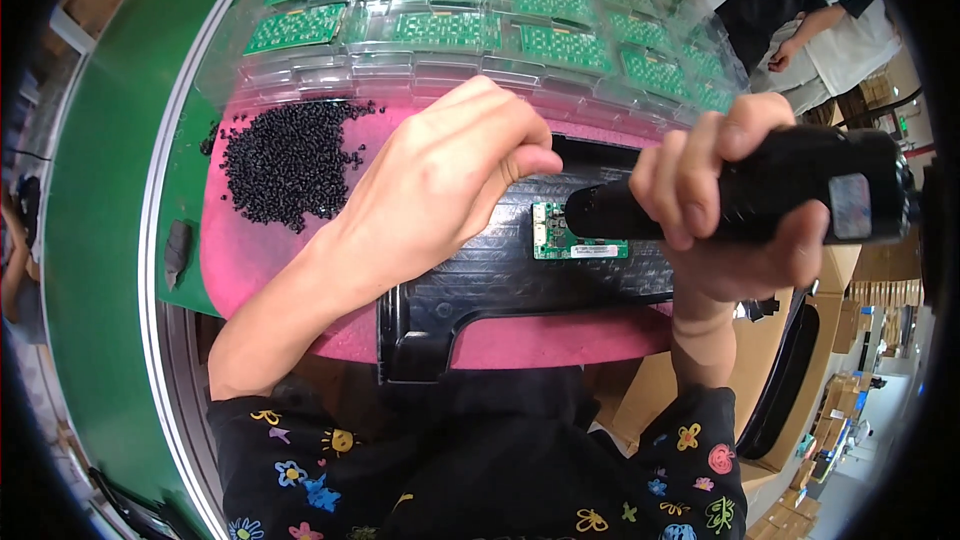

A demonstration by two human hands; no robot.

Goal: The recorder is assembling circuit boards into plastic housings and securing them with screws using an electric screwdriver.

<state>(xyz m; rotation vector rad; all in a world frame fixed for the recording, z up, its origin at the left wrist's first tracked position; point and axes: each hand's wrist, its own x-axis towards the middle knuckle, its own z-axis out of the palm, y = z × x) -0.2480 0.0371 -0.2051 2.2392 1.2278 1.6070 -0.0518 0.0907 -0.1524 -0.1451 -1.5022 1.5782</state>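
Observation:
My right hand [715, 195] is wrapped round a black electric screwdriver [790, 180]. The screwdriver's nose reaches over a small green circuit board [590, 249] with white connectors along its left edge; the tip is hidden from sight. The board lies on a black plastic housing [440, 315]. Left of the board, my left hand [450, 165] hovers above the housing with fingers curled and the thumb pointing right. What those fingers hold, if anything, is hidden. Beside my left wrist lies a pile of small black screws or similar parts [285, 162].
A pink mat [560, 342] lies under the housing on a green table [95, 270]. Clear plastic trays [400, 65] with several green circuit boards stand at the far side. A dark scrap [177, 252] lies at left. A cardboard box [690, 380] stands at right; another person [815, 25] is beyond.

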